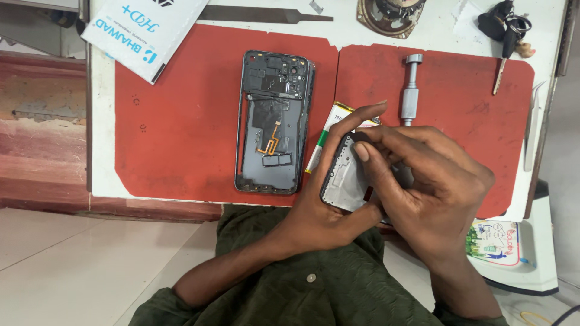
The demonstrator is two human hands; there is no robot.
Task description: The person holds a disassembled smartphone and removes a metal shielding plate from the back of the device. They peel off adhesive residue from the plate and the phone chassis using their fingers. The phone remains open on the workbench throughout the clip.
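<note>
Both hands are closing around a small silver-grey phone part [345, 181], a flat frame or plate with rounded corners, held just above the near edge of the surface [103, 121] at about 5 o'clock from the middle of the red mat [181, 121]. The left hand [323, 205] is cupping the part from below and from its left side, fingers curling up over its top edge. The right hand [435, 187] is wrapping over the right side, with its thumb pressing flat on the face of the part. Judging by this grip, the person is working the plate by thumb pressure, seating or loosening something on it; what exactly is hidden under the fingers. At 9 o'clock from the hands, the opened phone body [273, 121] is lying on the mat, its inner parts showing. A flat battery pack [329, 130] is lying just behind the hands, and a metal cylinder tool [411, 90] is resting at 12 o'clock.
</note>
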